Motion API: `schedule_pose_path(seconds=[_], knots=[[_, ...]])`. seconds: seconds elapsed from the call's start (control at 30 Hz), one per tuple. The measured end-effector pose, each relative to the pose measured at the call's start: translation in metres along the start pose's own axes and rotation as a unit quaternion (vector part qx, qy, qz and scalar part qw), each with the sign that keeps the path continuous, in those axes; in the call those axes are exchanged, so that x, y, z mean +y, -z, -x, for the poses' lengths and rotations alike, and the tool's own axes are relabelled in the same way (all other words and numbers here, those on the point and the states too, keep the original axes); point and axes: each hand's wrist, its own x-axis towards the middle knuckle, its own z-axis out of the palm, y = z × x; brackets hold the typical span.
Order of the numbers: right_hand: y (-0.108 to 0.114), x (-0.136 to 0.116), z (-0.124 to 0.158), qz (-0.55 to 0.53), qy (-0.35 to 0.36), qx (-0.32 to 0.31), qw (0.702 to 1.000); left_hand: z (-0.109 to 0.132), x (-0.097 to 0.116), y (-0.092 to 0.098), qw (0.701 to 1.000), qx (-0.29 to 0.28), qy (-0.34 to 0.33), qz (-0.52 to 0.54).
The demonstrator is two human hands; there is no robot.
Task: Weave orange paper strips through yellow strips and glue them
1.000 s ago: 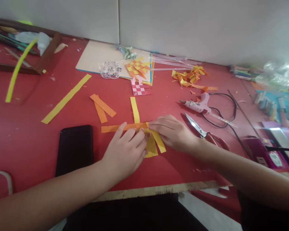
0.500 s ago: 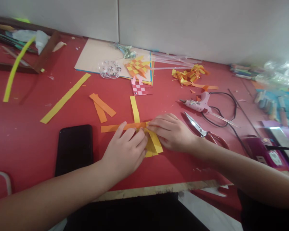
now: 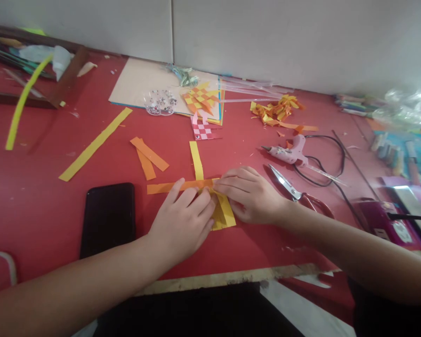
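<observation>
An orange paper strip lies sideways across several yellow paper strips that fan out toward me. One yellow strip sticks out beyond it on the far side. My left hand rests on the crossing from the left, fingers curled and pressed down on the orange strip. From the other side my right hand is closed at the orange strip's right end, fingertips on the yellow strips there. Both hands hide most of the crossing, including the undersides of the fingertips.
Left are a black phone, loose orange strips, a long yellow strip and a wooden tray. Scissors and a pink glue gun with its cord lie right. Behind are a checkered paper fish and paper scraps.
The rightmost yellow strip under my right fingers has swung slightly left, closer to the others. Both hands stay almost in place.
</observation>
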Motion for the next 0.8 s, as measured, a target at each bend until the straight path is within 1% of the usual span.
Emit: schedule_pose_path(seconds=[0.13,0.4,0.53,0.8], knots=[[-0.0001,-0.0001,0.0021,-0.008,-0.005,0.007,1.000,-0.0004,0.0003,0.0002,1.000,0.002,0.002,0.000],[0.0022,-0.0024,0.0007,0.005,-0.015,-0.018,1.000,-0.0025,0.0016,0.0022,1.000,0.015,0.006,0.007],[0.0005,-0.0016,0.0037,0.012,-0.017,-0.014,1.000,-0.0027,0.0015,0.0028,1.000,0.022,0.005,0.010],[0.0049,0.0014,0.0046,-0.037,-0.047,-0.027,0.998,-0.0024,0.0004,0.0028,1.000,0.024,0.001,0.004]])
